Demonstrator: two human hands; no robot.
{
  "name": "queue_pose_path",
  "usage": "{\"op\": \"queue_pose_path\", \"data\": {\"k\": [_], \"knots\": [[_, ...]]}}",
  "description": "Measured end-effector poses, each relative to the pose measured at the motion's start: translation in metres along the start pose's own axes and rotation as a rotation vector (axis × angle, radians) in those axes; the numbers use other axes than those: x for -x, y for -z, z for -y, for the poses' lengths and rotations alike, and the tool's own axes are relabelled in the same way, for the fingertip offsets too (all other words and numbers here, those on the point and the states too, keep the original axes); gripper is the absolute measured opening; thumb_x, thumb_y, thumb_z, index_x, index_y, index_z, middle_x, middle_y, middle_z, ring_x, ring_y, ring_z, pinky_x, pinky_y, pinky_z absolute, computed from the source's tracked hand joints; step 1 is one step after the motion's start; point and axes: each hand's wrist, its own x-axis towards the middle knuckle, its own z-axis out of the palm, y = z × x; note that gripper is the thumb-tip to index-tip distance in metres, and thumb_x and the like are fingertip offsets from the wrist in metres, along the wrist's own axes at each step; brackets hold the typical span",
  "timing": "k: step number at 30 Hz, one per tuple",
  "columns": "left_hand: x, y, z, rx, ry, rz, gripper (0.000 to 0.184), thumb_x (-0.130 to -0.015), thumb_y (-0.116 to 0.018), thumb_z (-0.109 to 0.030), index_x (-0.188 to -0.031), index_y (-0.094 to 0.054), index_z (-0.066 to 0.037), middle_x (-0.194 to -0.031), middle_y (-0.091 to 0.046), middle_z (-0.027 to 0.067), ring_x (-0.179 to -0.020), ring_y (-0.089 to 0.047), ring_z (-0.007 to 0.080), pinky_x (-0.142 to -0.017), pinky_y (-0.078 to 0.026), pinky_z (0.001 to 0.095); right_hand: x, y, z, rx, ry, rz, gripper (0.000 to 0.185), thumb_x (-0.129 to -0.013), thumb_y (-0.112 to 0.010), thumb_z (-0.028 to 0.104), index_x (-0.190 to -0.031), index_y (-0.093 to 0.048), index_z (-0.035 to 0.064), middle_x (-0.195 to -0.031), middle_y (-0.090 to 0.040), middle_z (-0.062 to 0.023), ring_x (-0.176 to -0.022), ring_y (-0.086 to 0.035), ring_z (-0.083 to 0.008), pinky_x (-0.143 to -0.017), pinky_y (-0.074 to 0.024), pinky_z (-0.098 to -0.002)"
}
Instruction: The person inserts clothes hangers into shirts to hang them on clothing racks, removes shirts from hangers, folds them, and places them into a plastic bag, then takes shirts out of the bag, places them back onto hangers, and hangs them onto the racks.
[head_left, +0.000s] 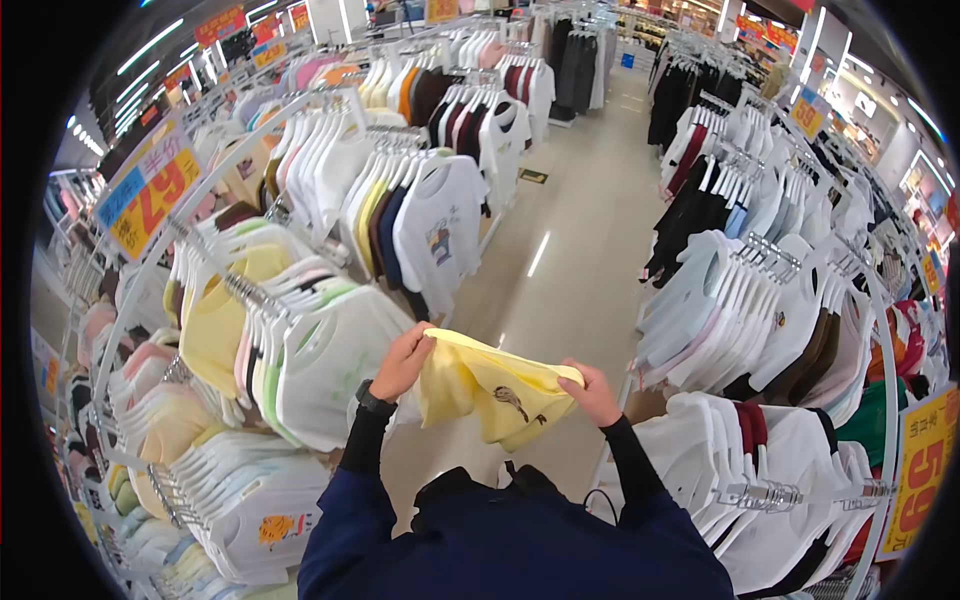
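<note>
A pale yellow T-shirt with a small dark print is stretched between my two hands, above the aisle floor. My left hand, with a dark watch on the wrist, grips its upper left corner. My right hand pinches the upper right corner between thumb and fingers. The cloth sags between the hands, and its lower part hangs folded. Just left of my left hand hangs a white T-shirt with a green print, at the front of a rack.
Racks of hanging shirts line both sides of the tiled aisle. Metal rack rails curve along the left. Price signs stand at the left and the right. White shirts hang close by my right arm.
</note>
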Motion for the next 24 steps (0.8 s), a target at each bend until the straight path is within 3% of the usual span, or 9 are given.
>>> {"op": "queue_pose_path", "data": {"k": [2,5,8,11,14,17,18,20,24], "knots": [[-0.03,-0.008,-0.017,0.003,0.005,0.111,0.022,-0.1,-0.048,-0.018,-0.1,-0.06,0.0,-0.08,-0.057,0.0021,-0.073,-0.05,0.0084,-0.069,-0.043,0.0249,-0.009,0.015,0.002,0.247,0.138,-0.149,0.025,-0.093,-0.064,0.024,-0.087,-0.065,-0.001,-0.085,-0.06,0.0013,-0.076,-0.053,-0.0068,-0.067,-0.0434,-0.0253],[-0.078,-0.003,-0.022,-0.108,0.015,0.306,0.023,-0.097,-0.053,-0.022,-0.1,-0.06,0.0,-0.082,-0.058,0.0002,-0.077,-0.051,0.0071,-0.071,-0.043,0.0252,-0.02,0.035,0.001,0.243,0.032,-0.292,0.029,-0.091,-0.066,0.024,-0.077,-0.062,-0.0012,-0.077,-0.058,0.0003,-0.068,-0.05,-0.0065,-0.06,-0.0403,-0.0259],[-0.113,-0.002,-0.043,-0.294,0.025,0.497,0.028,-0.09,-0.065,-0.026,-0.099,-0.062,0.0,-0.084,-0.061,0.0026,-0.079,-0.054,0.0085,-0.073,-0.045,0.0267,-0.037,0.072,-0.013,0.215,0.011,-0.198,0.028,-0.092,-0.065,0.025,-0.079,-0.062,0.0003,-0.073,-0.057,0.0023,-0.067,-0.048,-0.0049,-0.06,-0.04,-0.0247],[-0.142,-0.008,-0.045,-0.277,-0.083,0.644,0.041,-0.079,-0.077,-0.03,-0.103,-0.063,0.0,-0.089,-0.065,0.0081,-0.081,-0.058,0.013,-0.076,-0.047,0.0283,-0.057,0.097,-0.022,-0.346,-0.089,-0.18,0.026,-0.094,-0.064,0.026,-0.083,-0.062,0.0027,-0.074,-0.058,0.0039,-0.068,-0.049,-0.0032,-0.061,-0.0412,-0.0235],[-0.171,-0.018,-0.026,-0.256,-0.231,0.634,0.036,-0.086,-0.071,-0.029,-0.106,-0.063,0.0,-0.086,-0.065,0.0126,-0.073,-0.058,0.0204,-0.072,-0.047,0.0295,-0.085,0.128,-0.016,-0.317,-0.11,-0.245,0.025,-0.096,-0.062,0.027,-0.085,-0.06,0.0042,-0.077,-0.059,0.0054,-0.07,-0.052,-0.0029,-0.063,-0.0431,-0.0224],[-0.209,-0.019,-0.018,-0.329,-0.093,0.601,0.03,-0.093,-0.062,-0.027,-0.106,-0.063,0.0,-0.077,-0.062,0.015,-0.066,-0.054,0.0221,-0.066,-0.045,0.031,-0.123,0.163,-0.022,0.143,-0.169,-0.19,0.023,-0.091,-0.066,0.026,-0.095,-0.059,0.0045,-0.08,-0.058,0.0008,-0.075,-0.054,-0.0056,-0.065,-0.0441,-0.0256],[-0.222,-0.018,-0.019,-0.335,-0.174,0.576,0.026,-0.098,-0.053,-0.023,-0.102,-0.062,0.001,-0.07,-0.058,0.0162,-0.06,-0.05,0.0221,-0.06,-0.043,0.0331,-0.135,0.168,-0.023,0.26,-0.091,-0.204,0.026,-0.087,-0.07,0.028,-0.093,-0.058,0.0053,-0.079,-0.059,-0.0012,-0.073,-0.055,-0.007,-0.065,-0.045,-0.0259],[-0.259,-0.015,-0.005,-0.295,-0.21,0.501,0.025,-0.098,-0.053,-0.022,-0.099,-0.061,0.001,-0.07,-0.057,0.0161,-0.06,-0.05,0.0234,-0.06,-0.042,0.0334,-0.16,0.169,0.009,0.495,0.063,-0.233,0.034,-0.08,-0.078,0.031,-0.091,-0.057,0.007,-0.077,-0.062,-0.0052,-0.068,-0.058,-0.0098,-0.066,-0.0468,-0.0264],[-0.336,-0.015,0.001,-0.253,-0.381,0.317,0.02,-0.096,-0.055,-0.016,-0.092,-0.059,0.002,-0.075,-0.055,0.0161,-0.065,-0.05,0.0293,-0.063,-0.042,0.0345,-0.204,0.189,0.041,0.755,0.037,-0.106,0.046,-0.072,-0.084,0.029,-0.102,-0.058,0.0062,-0.086,-0.063,-0.0121,-0.075,-0.063,-0.0233,-0.071,-0.0488,-0.0306]]}}
